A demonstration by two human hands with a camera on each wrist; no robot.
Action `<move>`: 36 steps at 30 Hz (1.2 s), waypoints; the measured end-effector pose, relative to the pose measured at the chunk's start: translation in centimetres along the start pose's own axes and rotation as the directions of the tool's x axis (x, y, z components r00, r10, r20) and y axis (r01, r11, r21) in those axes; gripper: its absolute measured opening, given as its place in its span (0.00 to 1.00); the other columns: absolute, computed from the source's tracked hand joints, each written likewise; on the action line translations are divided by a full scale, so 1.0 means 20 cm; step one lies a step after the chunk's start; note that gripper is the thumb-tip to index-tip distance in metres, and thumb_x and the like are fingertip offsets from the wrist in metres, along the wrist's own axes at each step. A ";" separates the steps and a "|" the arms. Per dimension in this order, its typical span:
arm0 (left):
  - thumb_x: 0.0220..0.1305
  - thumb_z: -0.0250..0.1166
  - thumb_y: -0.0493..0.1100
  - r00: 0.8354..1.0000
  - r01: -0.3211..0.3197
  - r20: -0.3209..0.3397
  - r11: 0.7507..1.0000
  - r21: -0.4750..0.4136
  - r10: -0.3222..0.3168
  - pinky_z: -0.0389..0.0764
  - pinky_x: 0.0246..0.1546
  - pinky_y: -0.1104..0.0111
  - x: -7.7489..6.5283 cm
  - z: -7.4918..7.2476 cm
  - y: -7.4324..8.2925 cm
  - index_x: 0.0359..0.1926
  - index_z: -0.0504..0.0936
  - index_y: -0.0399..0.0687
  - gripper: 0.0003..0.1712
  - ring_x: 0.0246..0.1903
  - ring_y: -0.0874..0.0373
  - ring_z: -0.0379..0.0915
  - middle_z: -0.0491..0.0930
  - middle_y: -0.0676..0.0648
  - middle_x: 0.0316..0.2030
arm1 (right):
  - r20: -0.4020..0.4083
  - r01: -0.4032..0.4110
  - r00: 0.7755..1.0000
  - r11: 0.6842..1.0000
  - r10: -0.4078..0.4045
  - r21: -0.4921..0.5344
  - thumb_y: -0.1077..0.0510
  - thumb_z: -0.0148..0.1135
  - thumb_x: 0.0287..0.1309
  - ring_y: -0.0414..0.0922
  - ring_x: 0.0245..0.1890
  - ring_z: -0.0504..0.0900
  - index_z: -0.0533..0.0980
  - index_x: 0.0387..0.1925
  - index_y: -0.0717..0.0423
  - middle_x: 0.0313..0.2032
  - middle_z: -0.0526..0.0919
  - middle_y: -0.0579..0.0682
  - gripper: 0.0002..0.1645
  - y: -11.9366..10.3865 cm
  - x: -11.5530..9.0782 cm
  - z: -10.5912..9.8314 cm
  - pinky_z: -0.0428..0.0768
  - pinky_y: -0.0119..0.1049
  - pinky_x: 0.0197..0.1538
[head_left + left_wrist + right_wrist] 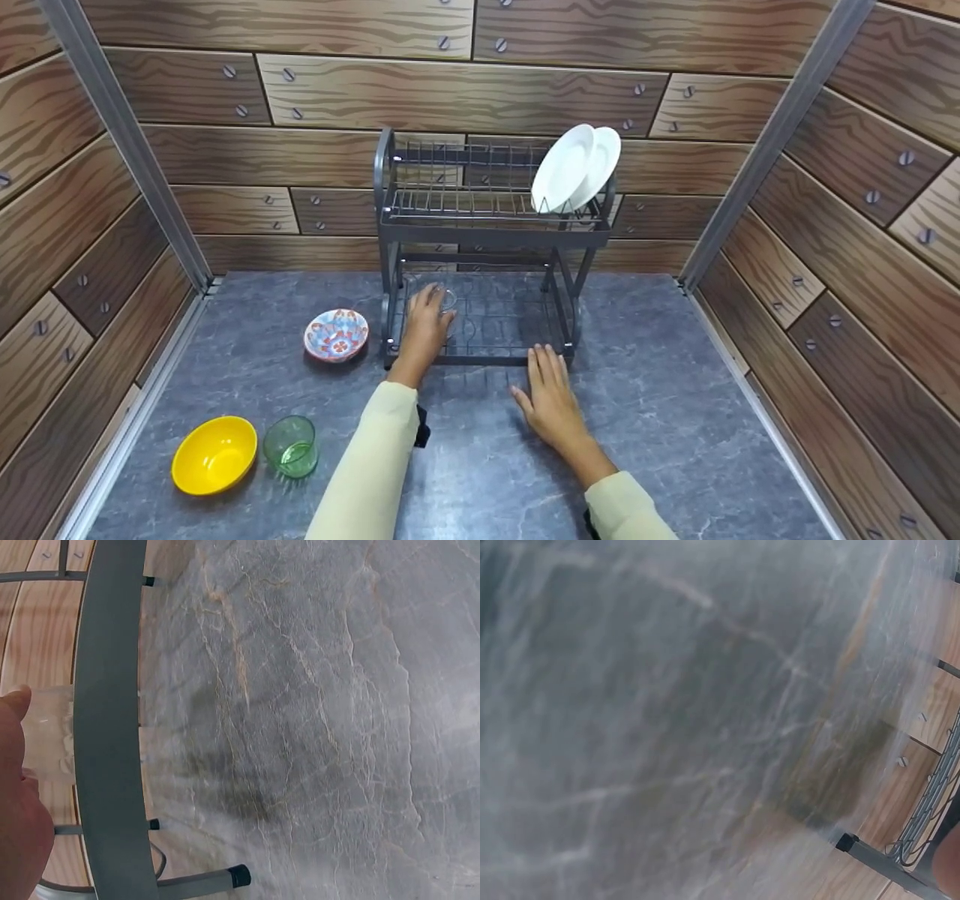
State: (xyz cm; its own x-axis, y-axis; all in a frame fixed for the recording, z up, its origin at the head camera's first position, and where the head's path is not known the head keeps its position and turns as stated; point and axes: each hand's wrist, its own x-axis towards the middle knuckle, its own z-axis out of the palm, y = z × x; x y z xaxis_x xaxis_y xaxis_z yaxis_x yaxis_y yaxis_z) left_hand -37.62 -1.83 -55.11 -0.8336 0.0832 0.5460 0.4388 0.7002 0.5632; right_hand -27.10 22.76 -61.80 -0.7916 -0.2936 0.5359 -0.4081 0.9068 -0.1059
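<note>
Mid-frame, the left hand grips a clear glass at the left of the rack's lower tier; uneven wires could tip it. Right of centre, the right hand, fingers straight, meets the front edge; pushing might shift the rack. The glass's base is hard to make out.

No legible text, no readable labels, no brands, no numbers, no signs in any view
</note>
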 end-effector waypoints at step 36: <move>0.66 0.60 0.39 0.971 0.192 0.144 0.981 -0.010 -0.189 0.60 0.67 0.53 0.25 0.00 -0.08 0.65 0.68 0.37 0.28 0.67 0.41 0.56 0.62 0.37 0.67 | 0.008 -0.047 0.999 0.998 0.047 0.048 0.45 0.56 0.65 0.62 0.69 0.56 0.59 0.67 0.71 0.66 0.62 0.67 0.41 -0.03 0.02 -0.03 0.52 0.57 0.70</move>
State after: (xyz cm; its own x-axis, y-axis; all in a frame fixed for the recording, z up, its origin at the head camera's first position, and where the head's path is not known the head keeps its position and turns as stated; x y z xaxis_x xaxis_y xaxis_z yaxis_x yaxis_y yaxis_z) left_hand -42.36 -2.59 -53.26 -0.9408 0.0506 0.3352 0.2738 0.6964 0.6634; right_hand -26.89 22.17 -61.10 -0.8131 -0.2533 0.5240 -0.3917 0.9041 -0.1707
